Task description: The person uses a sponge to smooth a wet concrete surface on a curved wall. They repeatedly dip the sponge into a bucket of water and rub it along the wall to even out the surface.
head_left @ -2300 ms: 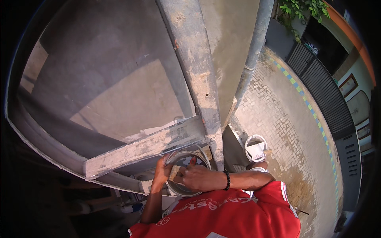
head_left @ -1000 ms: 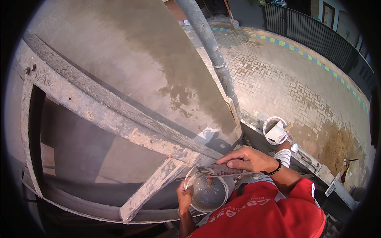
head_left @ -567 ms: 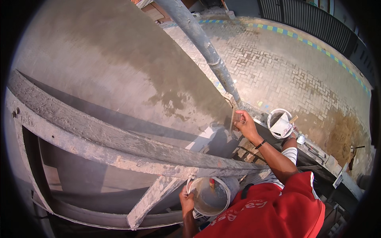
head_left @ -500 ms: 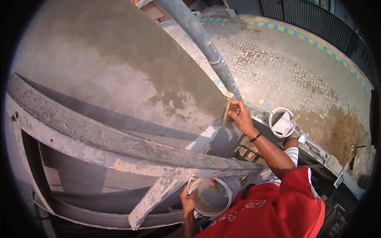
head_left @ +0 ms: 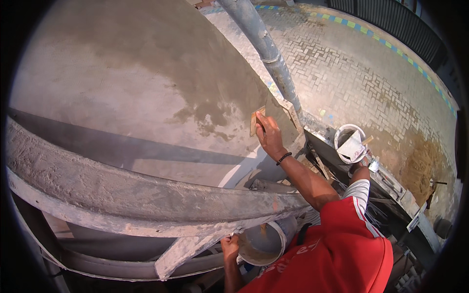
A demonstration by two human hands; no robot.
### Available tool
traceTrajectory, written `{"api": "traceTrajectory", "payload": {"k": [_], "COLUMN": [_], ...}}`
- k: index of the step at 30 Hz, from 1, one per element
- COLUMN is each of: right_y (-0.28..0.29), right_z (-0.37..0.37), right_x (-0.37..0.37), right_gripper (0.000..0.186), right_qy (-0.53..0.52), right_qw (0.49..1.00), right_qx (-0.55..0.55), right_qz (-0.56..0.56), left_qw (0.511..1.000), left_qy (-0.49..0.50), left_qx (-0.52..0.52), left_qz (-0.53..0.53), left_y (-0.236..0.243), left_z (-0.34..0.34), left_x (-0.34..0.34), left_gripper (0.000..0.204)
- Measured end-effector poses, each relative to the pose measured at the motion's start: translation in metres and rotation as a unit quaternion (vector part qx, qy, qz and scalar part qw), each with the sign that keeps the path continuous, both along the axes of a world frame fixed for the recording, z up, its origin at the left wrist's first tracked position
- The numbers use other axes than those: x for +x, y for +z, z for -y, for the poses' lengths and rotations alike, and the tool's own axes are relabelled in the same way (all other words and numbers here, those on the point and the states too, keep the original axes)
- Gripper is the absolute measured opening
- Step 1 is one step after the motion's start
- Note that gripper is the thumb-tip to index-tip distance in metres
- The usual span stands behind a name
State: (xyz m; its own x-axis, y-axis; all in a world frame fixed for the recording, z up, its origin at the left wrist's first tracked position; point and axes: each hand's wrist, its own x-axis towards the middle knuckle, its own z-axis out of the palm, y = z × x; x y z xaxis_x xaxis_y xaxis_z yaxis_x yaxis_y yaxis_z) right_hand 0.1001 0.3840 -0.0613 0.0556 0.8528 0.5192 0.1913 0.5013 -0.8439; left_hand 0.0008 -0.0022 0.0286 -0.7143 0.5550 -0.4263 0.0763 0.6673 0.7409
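My right hand [head_left: 269, 136] is closed on a small wooden float [head_left: 256, 121], a flat block with a grip. The float's face lies against the grey plastered wall [head_left: 122, 93], just beside a dark wet patch [head_left: 215, 115]. Low in the view, my left hand [head_left: 229, 246] is closed at the rim of a bucket [head_left: 279, 239], below the metal beam; the beam partly covers its fingers. Greyish water or slurry shows in the bucket, with the tip of a tool handle standing in it.
A mortar-crusted metal beam [head_left: 122, 185] crosses between me and the wall, with a diagonal brace [head_left: 183, 254] under it. A grey pipe [head_left: 273, 58] rises past the wall's edge. Right: a white bucket [head_left: 343, 133] holding a white scoop, and a sand heap [head_left: 421, 163] on the paving below.
My right hand has moved the float left and up along the wall, away from its edge. My left hand stays at the bucket. The view has shifted slightly.
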Motion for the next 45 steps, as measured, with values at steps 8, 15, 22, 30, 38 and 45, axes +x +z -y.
{"api": "traceTrajectory", "payload": {"k": [8,15,22,30,38,45], "right_y": [0.044,-0.011,0.031,-0.032,0.078,-0.011], "right_z": [-0.028,0.014,-0.007,0.025,-0.03,0.027], "right_x": [0.038,-0.017,0.023,-0.007,0.027,0.005], "right_gripper": [0.037,0.041,0.039,0.038,0.039,0.04], "right_qy": [-0.049,-0.028,-0.014,0.028,-0.011,0.038], "right_qw": [0.997,0.998,0.995,0.997,0.994,0.994], "right_qx": [-0.019,-0.059,-0.092,-0.076,-0.059,-0.098], "right_qz": [-0.058,-0.021,-0.031,0.007,-0.089,0.016], "left_qw": [0.997,0.989,0.992,0.993,0.994,0.998], "left_qy": [0.006,-0.008,0.073,-0.038,-0.015,0.023], "left_qx": [-0.066,-0.028,-0.096,-0.007,-0.017,-0.04], "left_qz": [-0.033,-0.147,-0.042,-0.115,-0.108,-0.038], "left_y": [0.002,-0.015,-0.055,-0.018,-0.026,-0.004], "left_z": [0.008,0.017,0.075,0.018,0.025,0.012], "left_x": [0.002,0.001,-0.04,-0.005,-0.009,-0.001], "left_gripper": [0.021,0.015,0.021,0.007,0.012,0.004]}}
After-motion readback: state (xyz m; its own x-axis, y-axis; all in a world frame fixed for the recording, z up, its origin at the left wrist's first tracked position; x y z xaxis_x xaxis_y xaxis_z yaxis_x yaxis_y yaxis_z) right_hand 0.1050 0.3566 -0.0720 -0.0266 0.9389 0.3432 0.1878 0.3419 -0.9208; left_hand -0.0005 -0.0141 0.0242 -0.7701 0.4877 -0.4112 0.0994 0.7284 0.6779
